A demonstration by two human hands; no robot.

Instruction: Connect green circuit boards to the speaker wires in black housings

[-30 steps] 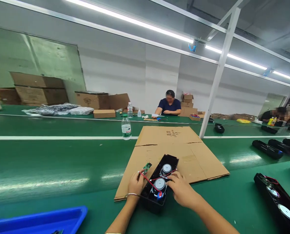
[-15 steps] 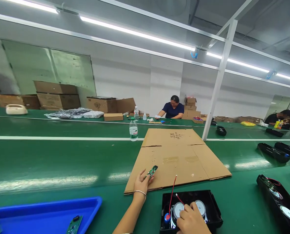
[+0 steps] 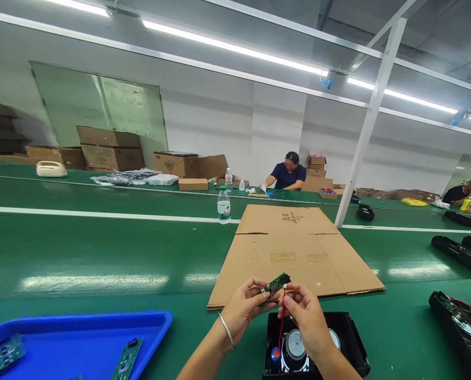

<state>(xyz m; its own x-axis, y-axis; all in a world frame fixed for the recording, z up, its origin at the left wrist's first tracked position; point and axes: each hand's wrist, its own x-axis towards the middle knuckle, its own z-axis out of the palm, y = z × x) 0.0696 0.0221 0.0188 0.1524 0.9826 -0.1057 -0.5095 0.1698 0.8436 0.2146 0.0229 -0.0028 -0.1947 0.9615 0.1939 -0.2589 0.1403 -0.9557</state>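
My left hand (image 3: 248, 304) is closed on a green circuit board (image 3: 274, 285), held tilted over the near edge of the cardboard. Close against the board's right end, my right hand (image 3: 302, 312) pinches a red wire (image 3: 282, 319) near its small white connector (image 3: 285, 285). Whether the connector sits in the board I cannot tell. Below both hands lies an open black speaker housing (image 3: 354, 343) with two round speakers, one of them (image 3: 295, 344) partly behind my right wrist. A small blue and red round part (image 3: 275, 353) sits at the housing's left side, where the wire runs down.
At left a blue tray (image 3: 81, 320) holds circuit boards (image 3: 128, 361). Flat cardboard (image 3: 294, 245) lies ahead, with a water bottle (image 3: 224, 206) beyond its left corner. Another speaker housing (image 3: 453, 322) is at right. A person (image 3: 289, 171) sits across the green bench.
My right hand has risen from the speaker housing to the circuit board, bringing the red wire's connector up. My left hand has shifted right with the board. The view has turned slightly left.
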